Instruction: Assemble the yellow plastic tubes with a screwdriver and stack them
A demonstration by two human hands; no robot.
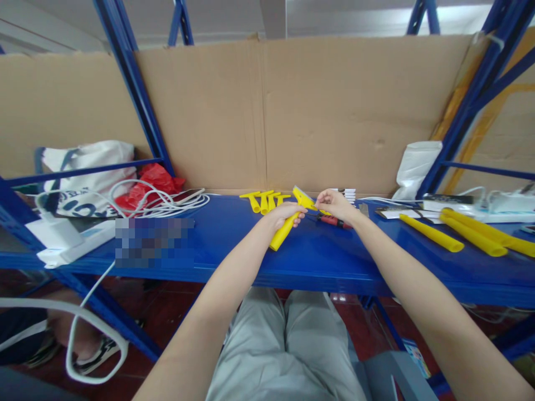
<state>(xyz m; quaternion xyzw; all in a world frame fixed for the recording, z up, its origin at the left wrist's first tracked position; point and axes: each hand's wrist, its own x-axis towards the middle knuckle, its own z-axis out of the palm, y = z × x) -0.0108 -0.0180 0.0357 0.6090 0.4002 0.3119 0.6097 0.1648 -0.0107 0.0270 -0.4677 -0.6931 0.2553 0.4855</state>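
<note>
My left hand (289, 213) is wrapped round the yellow handle of a scraper (279, 238), tilted above the blue table. The scraper's wide head (301, 196), with a pale strip along its edge, points up and away. Close beside that head, my right hand (335, 204) has its thumb and fingers pinched together; anything between them is too small to make out. Below the right hand lies a red and black tool (332, 220), perhaps a screwdriver, partly hidden. Several yellow T-shaped pieces (264, 203) lie side by side behind my left hand.
Yellow tubes (472, 234) lie on the right of the blue table (225, 245). Coiled white cable (179, 205), a power strip (77, 245) and a cloth bag (94, 156) sit on the left. A cardboard sheet (326, 111) stands behind. Another person's foot (98, 353) shows below.
</note>
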